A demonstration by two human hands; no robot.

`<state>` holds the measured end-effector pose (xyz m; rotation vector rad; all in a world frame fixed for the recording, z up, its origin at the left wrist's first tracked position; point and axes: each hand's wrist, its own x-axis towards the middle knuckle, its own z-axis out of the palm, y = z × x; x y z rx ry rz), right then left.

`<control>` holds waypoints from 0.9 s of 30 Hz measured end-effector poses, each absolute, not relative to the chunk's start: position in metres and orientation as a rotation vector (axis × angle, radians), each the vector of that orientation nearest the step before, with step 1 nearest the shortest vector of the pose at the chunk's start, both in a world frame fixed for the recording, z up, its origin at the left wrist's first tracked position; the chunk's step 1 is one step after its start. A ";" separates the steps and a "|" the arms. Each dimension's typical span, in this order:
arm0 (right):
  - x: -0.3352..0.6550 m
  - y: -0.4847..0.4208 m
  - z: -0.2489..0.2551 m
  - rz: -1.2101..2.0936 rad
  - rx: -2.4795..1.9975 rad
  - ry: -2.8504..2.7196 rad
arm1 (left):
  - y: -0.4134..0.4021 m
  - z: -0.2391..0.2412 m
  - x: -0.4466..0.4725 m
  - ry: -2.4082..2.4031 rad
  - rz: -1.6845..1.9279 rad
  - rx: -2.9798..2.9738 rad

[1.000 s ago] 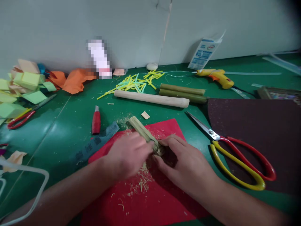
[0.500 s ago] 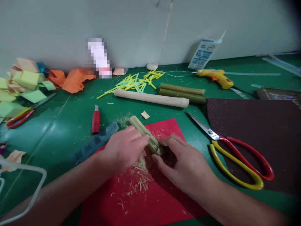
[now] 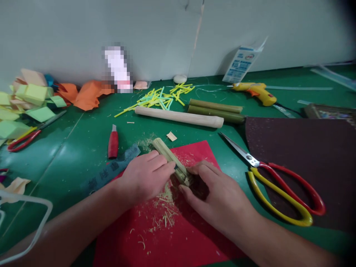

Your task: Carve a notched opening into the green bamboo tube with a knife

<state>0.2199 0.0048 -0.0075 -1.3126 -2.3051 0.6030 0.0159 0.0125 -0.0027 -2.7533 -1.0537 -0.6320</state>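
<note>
Pale greenish bamboo tube (image 3: 167,150) lay slantwise over the red flat sheet (image 3: 194,237), far-left to near-right, far end past the sheet's edge onto the glossy green table (image 3: 69,157). Right hand (image 3: 222,194) had thumb and fingers clamped on the near end. Left hand (image 3: 147,176) was curled against the tube's left side; something small and dark showed at its fingertips, couldn't tell what it gripped.

Progress, my read: paring well under way, not finished. Fine straw-coloured shavings (image 3: 167,213) lay on the sheet just left of the near end; tube surface looked streaky, near end rough. Smooth cream-coloured bamboo stick (image 3: 178,117) on the far side looked done. Two olive-green bamboo tubes (image 3: 215,105) behind it, to the right, looked unpared, so probably left to do. Red-handled short-bladed knife (image 3: 113,144) sat unused at left.
</note>
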 end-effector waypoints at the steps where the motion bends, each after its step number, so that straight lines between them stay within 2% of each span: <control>1: 0.220 0.005 -0.007 0.600 -1.313 -2.304 | 0.013 -0.004 0.015 -1.043 -0.655 -2.740; 6: 0.222 0.005 -0.008 0.599 -1.297 -2.304 | 0.014 -0.006 0.012 -1.041 -0.747 -2.737; 13: 0.222 0.006 -0.009 0.616 -1.285 -2.288 | 0.009 -0.010 0.014 -1.412 -0.891 -2.836; 27: 0.222 0.006 -0.007 0.633 -1.317 -2.302 | 0.007 -0.004 0.020 -1.368 -0.827 -2.997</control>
